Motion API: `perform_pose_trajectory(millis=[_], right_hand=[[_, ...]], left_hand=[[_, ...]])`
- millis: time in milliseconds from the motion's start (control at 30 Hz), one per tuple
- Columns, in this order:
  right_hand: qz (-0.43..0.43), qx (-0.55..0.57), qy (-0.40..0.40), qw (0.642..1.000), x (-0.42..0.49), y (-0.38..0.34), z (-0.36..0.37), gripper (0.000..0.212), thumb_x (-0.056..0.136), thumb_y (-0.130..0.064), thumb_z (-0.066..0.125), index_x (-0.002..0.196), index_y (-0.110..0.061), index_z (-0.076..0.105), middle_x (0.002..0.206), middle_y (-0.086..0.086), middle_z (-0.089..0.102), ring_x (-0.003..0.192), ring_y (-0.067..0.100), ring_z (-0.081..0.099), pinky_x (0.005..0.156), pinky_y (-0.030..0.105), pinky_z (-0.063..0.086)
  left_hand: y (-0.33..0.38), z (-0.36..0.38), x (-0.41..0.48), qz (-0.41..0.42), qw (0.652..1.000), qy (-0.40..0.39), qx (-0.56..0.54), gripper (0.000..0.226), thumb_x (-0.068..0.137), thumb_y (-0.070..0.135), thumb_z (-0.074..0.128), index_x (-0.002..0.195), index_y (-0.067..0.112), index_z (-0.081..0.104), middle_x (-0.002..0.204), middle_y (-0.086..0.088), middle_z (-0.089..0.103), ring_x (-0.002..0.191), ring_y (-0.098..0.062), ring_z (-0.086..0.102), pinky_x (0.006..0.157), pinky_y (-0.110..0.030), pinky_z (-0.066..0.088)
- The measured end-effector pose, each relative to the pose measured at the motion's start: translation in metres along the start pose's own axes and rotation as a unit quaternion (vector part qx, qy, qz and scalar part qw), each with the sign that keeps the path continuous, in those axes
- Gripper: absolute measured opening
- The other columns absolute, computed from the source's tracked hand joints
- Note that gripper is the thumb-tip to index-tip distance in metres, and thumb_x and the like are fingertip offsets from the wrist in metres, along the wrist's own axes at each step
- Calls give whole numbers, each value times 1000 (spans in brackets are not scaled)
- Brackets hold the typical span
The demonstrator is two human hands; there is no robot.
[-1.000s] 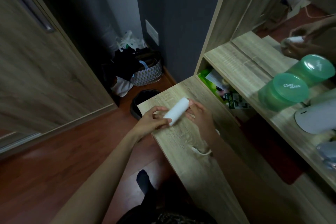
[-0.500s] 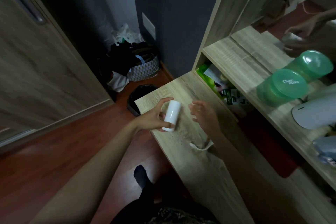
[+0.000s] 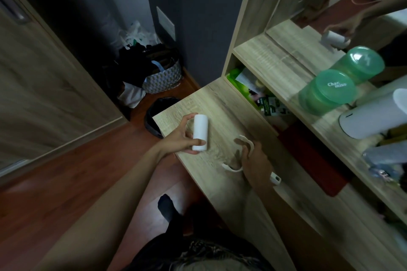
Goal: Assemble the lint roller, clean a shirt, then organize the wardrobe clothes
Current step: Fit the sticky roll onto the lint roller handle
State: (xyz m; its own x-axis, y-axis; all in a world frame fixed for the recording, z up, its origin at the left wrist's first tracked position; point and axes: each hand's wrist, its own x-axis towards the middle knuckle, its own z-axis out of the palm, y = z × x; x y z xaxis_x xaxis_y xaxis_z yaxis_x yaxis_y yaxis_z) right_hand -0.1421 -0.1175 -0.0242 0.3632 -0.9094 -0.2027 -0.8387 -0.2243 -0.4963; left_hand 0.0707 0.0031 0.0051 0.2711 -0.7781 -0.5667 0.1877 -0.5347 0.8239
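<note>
The left grip holds the white roll upright; right grip clasps the roller handle.

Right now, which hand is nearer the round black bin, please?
Left hand: it holds the white cylindrical roll beside the bin; the right hand grips the white plastic handle, farther away.

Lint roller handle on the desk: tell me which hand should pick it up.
Right. The right hand is on the lint roller handle lying on the desk; the left hand is busy gripping the white roll upright.
</note>
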Motion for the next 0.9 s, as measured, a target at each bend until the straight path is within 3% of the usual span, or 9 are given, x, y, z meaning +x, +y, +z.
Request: perform_pose_trajectory(millis=[200,367,533,700,900], right_hand=[[-16,-13,1,1000,4,-9,-3,26,101,-26,39,112,-7,54,94,13,68,82,30,66,65,29,41],[-121,90,34,988,7,-54,-8,21,100,-16,43,102,-4,60,77,5,60,66,19,58,53,18,33],[-188,109,41,975,13,-86,-5,23,99,-15,45,111,-4,62,94,4,64,83,14,57,72,23,39],[-190,101,29,976,21,-89,1,25,100,-19,43,114,-8,60,104,10,68,94,23,64,81,36,52],[-187,95,15,978,23,-94,-1,26,100,-20,43,117,-9,58,107,9,67,97,22,63,81,33,49]], left_hand=[[0,-2,0,-3,998,17,-57,85,82,5,75,137,45,25,123,-37,54,104,-45,65,84,-59,55],[-1,-5,-4,-18,986,33,-164,83,82,2,74,140,40,28,126,-23,55,102,-40,68,88,-61,53],[7,-2,-12,-12,985,25,-168,76,87,4,69,139,38,25,122,-22,60,95,-37,70,75,-44,61],[11,-2,-15,-7,987,13,-163,75,88,3,67,139,38,25,111,-21,66,96,-37,70,82,-51,58],[15,-2,-17,1,990,7,-141,78,87,3,69,141,38,24,106,-20,67,91,-35,71,82,-49,58]])
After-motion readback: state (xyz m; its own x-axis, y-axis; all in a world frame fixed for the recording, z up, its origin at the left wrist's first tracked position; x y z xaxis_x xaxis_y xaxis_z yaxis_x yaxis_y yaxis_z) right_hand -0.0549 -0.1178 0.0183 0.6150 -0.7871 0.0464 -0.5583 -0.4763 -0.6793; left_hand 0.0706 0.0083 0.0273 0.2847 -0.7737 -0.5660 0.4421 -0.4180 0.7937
